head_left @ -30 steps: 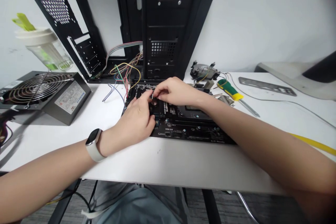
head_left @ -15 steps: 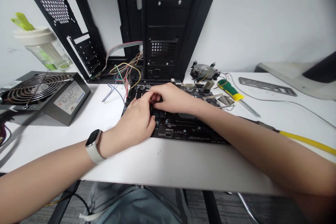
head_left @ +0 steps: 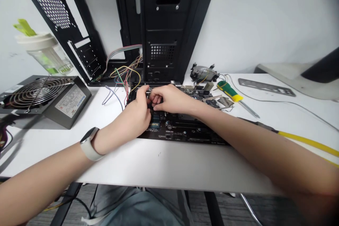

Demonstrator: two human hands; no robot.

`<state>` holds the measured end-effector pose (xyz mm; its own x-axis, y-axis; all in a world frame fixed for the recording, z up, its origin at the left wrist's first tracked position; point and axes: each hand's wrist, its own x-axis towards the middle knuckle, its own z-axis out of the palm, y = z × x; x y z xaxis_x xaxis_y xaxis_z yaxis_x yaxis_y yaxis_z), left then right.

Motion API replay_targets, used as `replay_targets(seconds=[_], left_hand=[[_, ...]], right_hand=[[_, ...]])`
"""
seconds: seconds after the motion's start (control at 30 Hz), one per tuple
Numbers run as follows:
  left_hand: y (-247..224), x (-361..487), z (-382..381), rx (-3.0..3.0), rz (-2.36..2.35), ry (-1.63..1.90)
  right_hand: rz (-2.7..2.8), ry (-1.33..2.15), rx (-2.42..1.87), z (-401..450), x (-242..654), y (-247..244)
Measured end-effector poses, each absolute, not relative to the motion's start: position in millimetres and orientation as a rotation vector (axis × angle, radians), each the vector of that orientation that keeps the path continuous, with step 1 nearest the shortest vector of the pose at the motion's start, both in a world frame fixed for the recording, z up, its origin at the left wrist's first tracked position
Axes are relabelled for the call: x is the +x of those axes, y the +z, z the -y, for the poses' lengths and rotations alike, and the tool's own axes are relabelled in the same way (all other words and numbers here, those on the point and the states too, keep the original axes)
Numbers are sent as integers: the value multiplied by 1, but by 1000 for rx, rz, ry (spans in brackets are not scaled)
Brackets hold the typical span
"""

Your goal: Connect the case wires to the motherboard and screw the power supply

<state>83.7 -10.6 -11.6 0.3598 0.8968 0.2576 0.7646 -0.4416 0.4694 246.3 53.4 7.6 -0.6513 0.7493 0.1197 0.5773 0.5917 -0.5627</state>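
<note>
A dark motherboard (head_left: 190, 136) printed "USB 3.0" lies on the white table, with a blue heatsink (head_left: 155, 124) near its left part. Over the board's left half, my left hand (head_left: 136, 114) is closed, its fingertips bent down and partly hidden. My right hand (head_left: 169, 99) meets it from the right, fingers curled and pinched close to my left fingertips. Whatever sits between the fingers is too small and covered to make out. Thin coloured wires (head_left: 127, 77) run from the case behind to the board's left edge.
A black computer case (head_left: 164, 24) stands behind the board. On the left are a power supply (head_left: 66, 102) and a lidded cup (head_left: 45, 53). Rightward lie a CPU fan (head_left: 203, 73), a green-yellow screwdriver (head_left: 230, 91), a metal I/O plate (head_left: 266, 87) and a yellow-handled tool (head_left: 304, 141).
My left hand has turned and drawn back slightly left, its index finger now raised, uncovering the blue heatsink. My right hand stays nearly in place. The view has shifted a little.
</note>
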Motion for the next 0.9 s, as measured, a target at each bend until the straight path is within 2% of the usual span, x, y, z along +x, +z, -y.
replay_targets(seconds=[0.23,0.9], left_hand=[[-8,90,-2,2417,-1605,677],[1,97,-12,2300,-1770,620]], right_hand=[[2567,585,-1060,-58,249,7],[2629,573,-958,-66,253,8]])
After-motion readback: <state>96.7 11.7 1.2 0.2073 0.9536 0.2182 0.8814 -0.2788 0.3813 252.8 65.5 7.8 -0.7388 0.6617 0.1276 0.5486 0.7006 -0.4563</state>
